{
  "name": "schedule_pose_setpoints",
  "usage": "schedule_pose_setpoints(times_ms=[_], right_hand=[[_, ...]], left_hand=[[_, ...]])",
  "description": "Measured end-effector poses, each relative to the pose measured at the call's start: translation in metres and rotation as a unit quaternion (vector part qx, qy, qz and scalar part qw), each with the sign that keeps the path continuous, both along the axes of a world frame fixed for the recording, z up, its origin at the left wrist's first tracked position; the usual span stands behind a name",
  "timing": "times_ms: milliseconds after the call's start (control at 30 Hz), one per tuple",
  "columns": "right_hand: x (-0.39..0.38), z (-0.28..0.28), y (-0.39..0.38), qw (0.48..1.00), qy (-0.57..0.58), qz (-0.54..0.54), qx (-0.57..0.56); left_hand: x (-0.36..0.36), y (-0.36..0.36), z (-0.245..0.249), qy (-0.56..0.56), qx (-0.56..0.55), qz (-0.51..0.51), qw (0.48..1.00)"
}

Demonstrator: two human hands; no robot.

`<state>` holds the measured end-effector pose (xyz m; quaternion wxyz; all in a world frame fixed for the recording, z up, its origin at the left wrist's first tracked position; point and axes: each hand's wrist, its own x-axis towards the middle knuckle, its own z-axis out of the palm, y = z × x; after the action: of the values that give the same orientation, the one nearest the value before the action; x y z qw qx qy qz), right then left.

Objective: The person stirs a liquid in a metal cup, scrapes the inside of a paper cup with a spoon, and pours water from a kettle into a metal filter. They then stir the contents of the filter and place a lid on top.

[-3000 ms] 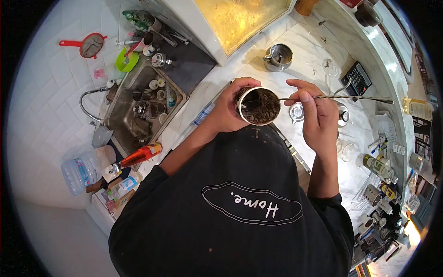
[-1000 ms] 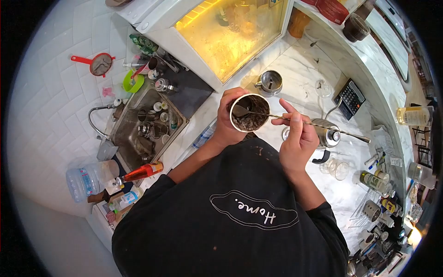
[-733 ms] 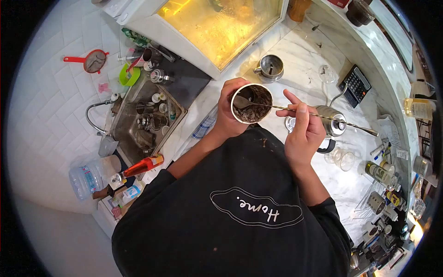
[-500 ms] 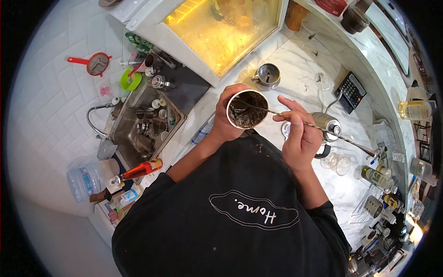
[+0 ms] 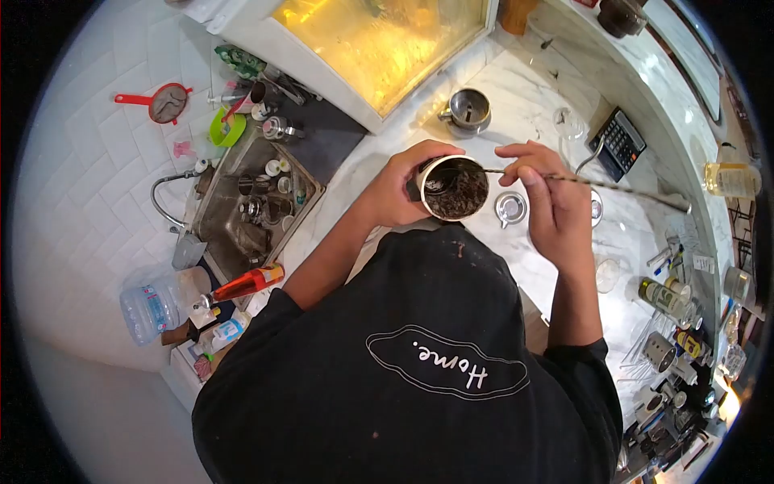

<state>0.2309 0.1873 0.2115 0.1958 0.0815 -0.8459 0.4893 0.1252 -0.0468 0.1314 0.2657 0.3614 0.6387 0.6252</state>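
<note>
My left hand (image 5: 403, 185) is wrapped round a white cup (image 5: 423, 196) from its left side. The cup's mouth faces me and shows dark brown, ground or crumbly stuff (image 5: 463, 194) clinging inside. My right hand (image 5: 556, 202) pinches a long twisted bar spoon (image 5: 621, 187) between thumb and fingers. One end of the spoon dips into the cup; its other end points out to the right. Just beyond the cup stands a metal cup on a saucer (image 5: 468, 111). A small round metal piece (image 5: 510, 208) lies on the counter between my hands.
To the left is a metal sink (image 5: 302, 222) with cups and utensils in it. A lit glass-fronted cabinet (image 5: 387, 56) stands ahead. On the right are a calculator (image 5: 617, 143) and bottles (image 5: 665, 297). A red bottle (image 5: 250, 281) lies near my left arm.
Both hands have moved right, carrying the cup and the spoon. The spoon now lies flatter. The small round metal piece has come into fuller view.
</note>
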Motion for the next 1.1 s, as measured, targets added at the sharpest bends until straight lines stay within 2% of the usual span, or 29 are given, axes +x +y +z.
schedule_pose_setpoints(times_ms=[133,400,600,700,733,833,967,1000,1100], right_hand=[[0.006,0.007,0.006,0.997,-0.067,0.006,-0.037],[0.006,0.022,0.010,0.997,-0.042,0.053,-0.038],[0.007,0.018,0.007,0.995,-0.030,0.091,-0.014],[0.009,0.017,0.012,0.993,-0.028,0.117,0.004],[0.008,0.013,0.012,0.991,-0.044,0.122,-0.026],[0.009,0.013,0.015,0.985,-0.085,0.144,-0.039],[0.010,0.019,0.017,0.980,-0.131,0.148,-0.023],[0.007,0.018,0.016,0.984,-0.076,0.158,-0.027],[0.008,0.019,0.017,0.985,-0.076,0.149,-0.034]], left_hand=[[0.002,0.001,0.002,-0.061,-0.042,-0.058,0.996],[0.003,-0.002,0.014,-0.119,-0.028,-0.064,0.990],[0.004,-0.006,0.017,-0.067,-0.032,-0.092,0.993],[0.008,-0.009,0.013,-0.122,-0.018,-0.100,0.987],[0.010,-0.008,0.016,-0.087,-0.040,-0.104,0.990],[0.011,-0.010,0.016,-0.093,-0.025,-0.143,0.985],[0.015,-0.008,0.016,-0.110,-0.042,-0.146,0.982],[0.015,-0.007,0.021,-0.111,-0.039,-0.152,0.981],[0.014,-0.006,0.023,-0.116,-0.031,-0.154,0.981]])
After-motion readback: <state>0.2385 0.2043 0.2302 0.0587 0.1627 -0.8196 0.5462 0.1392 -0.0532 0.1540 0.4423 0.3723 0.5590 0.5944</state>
